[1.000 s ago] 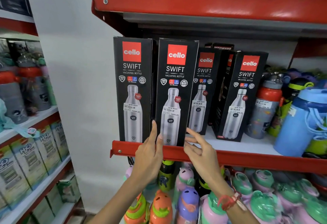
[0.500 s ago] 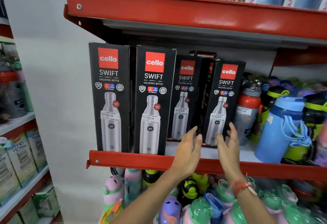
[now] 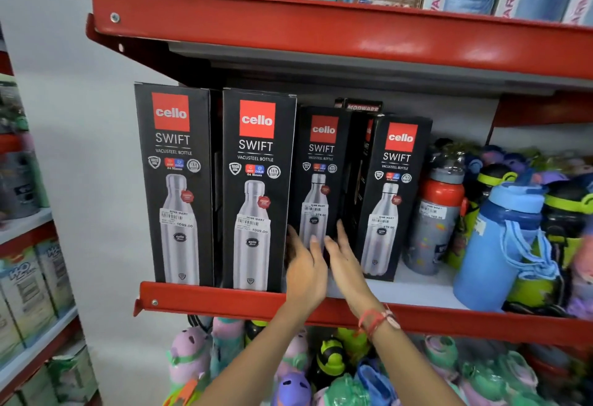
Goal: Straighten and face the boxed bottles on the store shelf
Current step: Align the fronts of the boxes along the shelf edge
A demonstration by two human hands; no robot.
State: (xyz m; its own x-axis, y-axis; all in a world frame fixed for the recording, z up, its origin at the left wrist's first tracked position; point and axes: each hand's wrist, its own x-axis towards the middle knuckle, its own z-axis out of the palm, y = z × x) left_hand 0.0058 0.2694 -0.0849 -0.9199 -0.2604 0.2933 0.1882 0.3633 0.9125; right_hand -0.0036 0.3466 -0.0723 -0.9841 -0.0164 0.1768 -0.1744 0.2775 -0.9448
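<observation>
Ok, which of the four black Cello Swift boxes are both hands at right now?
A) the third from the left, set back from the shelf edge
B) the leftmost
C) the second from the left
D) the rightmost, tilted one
A: the left hand and right hand flank the base of the third black Cello Swift box, which stands behind the two front boxes.

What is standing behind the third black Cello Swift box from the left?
Behind the third black Cello Swift box, only the top of another dark box shows, with partly readable lettering. The rest of that box is covered, so what it holds cannot be seen.
</observation>
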